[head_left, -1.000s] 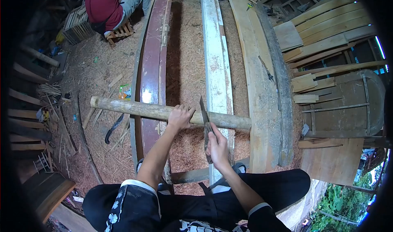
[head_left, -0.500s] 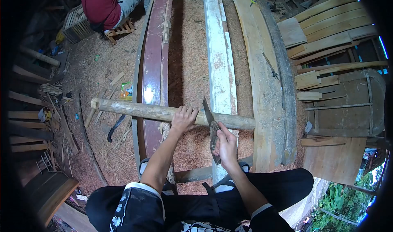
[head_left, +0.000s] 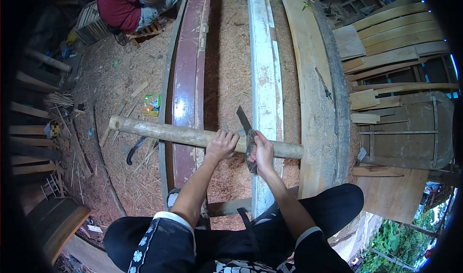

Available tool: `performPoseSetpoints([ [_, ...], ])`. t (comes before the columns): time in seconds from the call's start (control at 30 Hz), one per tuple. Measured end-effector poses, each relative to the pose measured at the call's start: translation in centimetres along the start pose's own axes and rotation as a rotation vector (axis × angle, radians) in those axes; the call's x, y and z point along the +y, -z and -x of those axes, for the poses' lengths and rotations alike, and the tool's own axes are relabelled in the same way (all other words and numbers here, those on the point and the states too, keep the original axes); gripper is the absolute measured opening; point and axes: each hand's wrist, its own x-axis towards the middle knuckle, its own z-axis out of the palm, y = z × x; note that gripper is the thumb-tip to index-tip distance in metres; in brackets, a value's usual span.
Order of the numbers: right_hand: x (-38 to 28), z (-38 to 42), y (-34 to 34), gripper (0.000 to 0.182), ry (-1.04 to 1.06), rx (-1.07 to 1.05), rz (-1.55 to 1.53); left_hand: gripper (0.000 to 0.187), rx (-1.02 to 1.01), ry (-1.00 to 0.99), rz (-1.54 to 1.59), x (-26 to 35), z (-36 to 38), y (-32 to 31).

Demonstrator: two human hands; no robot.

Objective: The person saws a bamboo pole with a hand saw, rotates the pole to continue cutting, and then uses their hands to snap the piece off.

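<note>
A long, pale bamboo pole (head_left: 166, 133) lies crosswise over the planks. My left hand (head_left: 222, 145) is closed over its top, left of the blade. My right hand (head_left: 263, 150) grips the worn handle of what looks like a handsaw (head_left: 245, 120). Its dark, narrow blade crosses the pole and points forward, away from me. How deep the blade sits in the pole is hidden by the handle and my fingers.
A maroon plank (head_left: 185, 80), a white plank (head_left: 264, 89) and a bare wooden board (head_left: 311, 65) run away from me. A black-handled tool (head_left: 135, 150) and a bright packet (head_left: 151, 104) lie left. A person in a red shirt (head_left: 120, 5) sits at far left.
My right hand and the handsaw have moved forward along the blade's line, bringing the handle up to the pole. My left hand stays on the pole; the whole view has shifted slightly.
</note>
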Motion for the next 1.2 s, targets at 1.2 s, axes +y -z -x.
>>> performPoseSetpoints([
  [1.2,2.5,7.9,3.1,0.041,0.032,0.034,0.084,0.075,-0.673,0.058,0.107,-0.2,-2.2,2.8],
])
